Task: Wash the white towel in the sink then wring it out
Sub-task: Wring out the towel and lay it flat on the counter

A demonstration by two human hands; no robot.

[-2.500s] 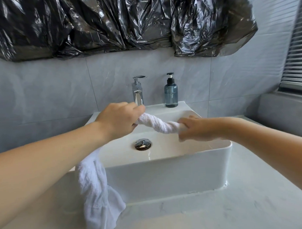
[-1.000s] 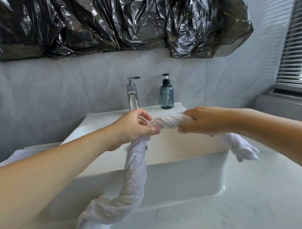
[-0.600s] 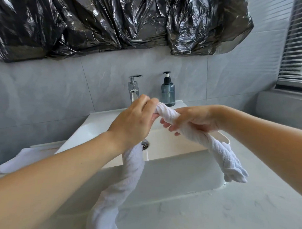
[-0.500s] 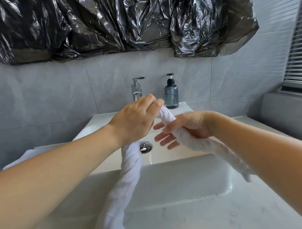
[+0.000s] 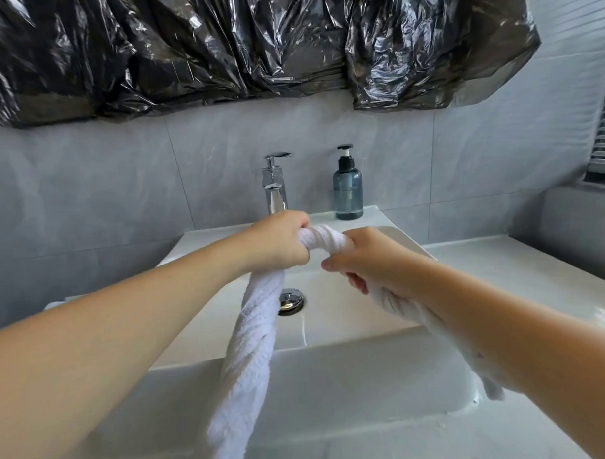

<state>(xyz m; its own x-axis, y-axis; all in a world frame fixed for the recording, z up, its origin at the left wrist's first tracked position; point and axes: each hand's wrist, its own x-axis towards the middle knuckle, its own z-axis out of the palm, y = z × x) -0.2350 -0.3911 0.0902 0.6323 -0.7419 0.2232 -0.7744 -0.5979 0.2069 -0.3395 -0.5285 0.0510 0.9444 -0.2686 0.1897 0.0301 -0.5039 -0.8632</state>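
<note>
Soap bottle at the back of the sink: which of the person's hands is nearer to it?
Right. The right hand grips the towel just in front of and below the soap bottle; the left hand grips it farther left, below the tap.

There is only one view, from the person's head, looking forward and down along both forearms. It sits close: the arms fill the lower corners and the left hand (image 5: 281, 242) and right hand (image 5: 367, 258) meet near the middle of the frame. Beyond the hands it faces the tap (image 5: 275, 185) and the tiled wall (image 5: 121, 187); below them lies the sink (image 5: 348, 317). The wide lens bends the edges. No second view shares the scene.
</note>
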